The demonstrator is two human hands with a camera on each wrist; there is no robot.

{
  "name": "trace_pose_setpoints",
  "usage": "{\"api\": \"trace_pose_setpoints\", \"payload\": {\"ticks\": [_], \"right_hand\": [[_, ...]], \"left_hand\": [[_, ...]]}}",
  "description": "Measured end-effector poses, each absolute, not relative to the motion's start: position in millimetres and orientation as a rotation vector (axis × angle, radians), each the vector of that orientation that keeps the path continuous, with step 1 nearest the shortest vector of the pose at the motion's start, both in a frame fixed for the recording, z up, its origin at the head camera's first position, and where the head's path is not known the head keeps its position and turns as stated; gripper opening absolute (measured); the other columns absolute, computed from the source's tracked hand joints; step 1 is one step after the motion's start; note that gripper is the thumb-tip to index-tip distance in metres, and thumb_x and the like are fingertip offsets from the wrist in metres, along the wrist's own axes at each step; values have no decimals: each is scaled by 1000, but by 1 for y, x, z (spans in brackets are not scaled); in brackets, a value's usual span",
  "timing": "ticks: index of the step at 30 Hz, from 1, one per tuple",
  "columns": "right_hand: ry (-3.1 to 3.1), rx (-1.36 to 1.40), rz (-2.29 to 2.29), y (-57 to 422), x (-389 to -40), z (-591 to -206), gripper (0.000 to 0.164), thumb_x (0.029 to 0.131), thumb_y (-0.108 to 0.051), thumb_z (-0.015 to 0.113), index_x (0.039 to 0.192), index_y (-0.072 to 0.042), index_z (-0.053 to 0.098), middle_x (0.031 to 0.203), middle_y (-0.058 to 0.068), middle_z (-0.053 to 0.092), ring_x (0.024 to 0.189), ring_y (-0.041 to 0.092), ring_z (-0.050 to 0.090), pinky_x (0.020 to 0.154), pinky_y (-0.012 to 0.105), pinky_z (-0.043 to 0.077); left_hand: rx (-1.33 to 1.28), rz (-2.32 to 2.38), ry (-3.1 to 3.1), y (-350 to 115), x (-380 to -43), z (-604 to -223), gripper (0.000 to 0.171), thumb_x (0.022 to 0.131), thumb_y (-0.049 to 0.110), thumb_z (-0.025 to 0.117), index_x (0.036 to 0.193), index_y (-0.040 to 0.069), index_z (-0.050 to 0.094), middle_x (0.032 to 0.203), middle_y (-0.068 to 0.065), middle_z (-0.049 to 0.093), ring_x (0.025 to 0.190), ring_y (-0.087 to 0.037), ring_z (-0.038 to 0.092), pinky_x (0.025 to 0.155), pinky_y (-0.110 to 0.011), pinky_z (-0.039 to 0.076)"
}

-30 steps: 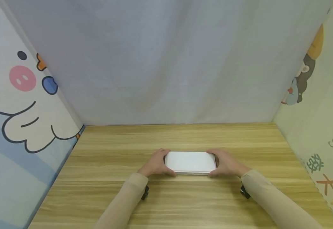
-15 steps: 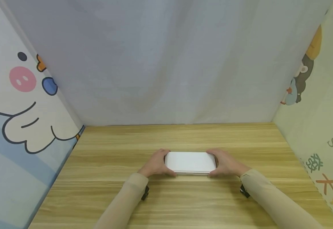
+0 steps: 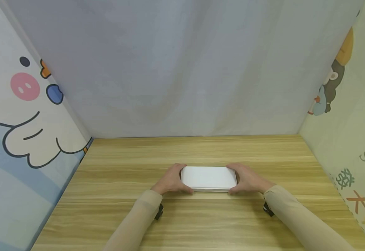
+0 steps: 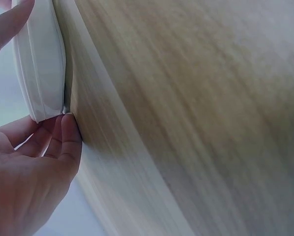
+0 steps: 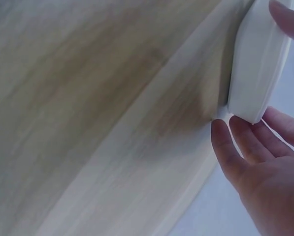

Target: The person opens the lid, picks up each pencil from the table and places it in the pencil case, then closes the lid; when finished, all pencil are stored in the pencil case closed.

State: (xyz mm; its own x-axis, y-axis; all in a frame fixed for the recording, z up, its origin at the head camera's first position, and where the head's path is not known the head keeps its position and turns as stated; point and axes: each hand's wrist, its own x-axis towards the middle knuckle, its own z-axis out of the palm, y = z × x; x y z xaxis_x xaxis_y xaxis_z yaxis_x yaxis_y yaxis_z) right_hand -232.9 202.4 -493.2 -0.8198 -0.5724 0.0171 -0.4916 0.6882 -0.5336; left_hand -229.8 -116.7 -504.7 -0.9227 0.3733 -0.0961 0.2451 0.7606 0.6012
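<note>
A flat white rectangular box [image 3: 208, 177] lies lengthwise across the middle of the wooden table, a thin seam running along its near side. My left hand [image 3: 171, 179] grips its left end, with the thumb at the near corner and the fingers at the far one. The right hand [image 3: 248, 179] mirrors this at the right end. In the left wrist view, fingertips meet the far corner of the box [image 4: 46, 59], low by the table. From the right wrist, the index and other fingers of that hand [image 5: 265, 172] sit right at the box's [image 5: 257, 54] end.
The wood-grain table [image 3: 201, 223] reaches back to a pale grey curtain [image 3: 182, 69]. A cartoon-printed panel [image 3: 38, 122] borders the left side, and a pale green printed panel [image 3: 351, 139] borders the right.
</note>
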Motion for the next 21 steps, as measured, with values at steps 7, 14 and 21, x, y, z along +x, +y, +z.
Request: {"api": "trace_pose_setpoints", "payload": {"ticks": [7,14,21], "right_hand": [[2749,-865,-804,202,-232,-494,94,60,-34,91,133,7,47,132,22,50,122,40,44,102,52,33],[2729,-843,-817,201,-232,-495,97,60,-34,91,134,8,45,133,22,49,123,40,43,103,51,32],[2728,-837,-806,201,-232,-492,97,60,-33,91,134,9,45,133,24,48,122,41,43,103,51,32]], "left_hand": [[484,882,2756,-117,-230,-505,105,55,49,90,137,1,45,129,-13,49,116,-29,47,99,-41,39],[491,873,2756,-116,-229,-504,101,55,44,91,135,1,47,128,-13,50,114,-28,48,97,-41,40],[512,884,2753,-115,-230,-504,101,56,44,91,135,0,46,128,-14,50,114,-29,48,97,-41,40]]}}
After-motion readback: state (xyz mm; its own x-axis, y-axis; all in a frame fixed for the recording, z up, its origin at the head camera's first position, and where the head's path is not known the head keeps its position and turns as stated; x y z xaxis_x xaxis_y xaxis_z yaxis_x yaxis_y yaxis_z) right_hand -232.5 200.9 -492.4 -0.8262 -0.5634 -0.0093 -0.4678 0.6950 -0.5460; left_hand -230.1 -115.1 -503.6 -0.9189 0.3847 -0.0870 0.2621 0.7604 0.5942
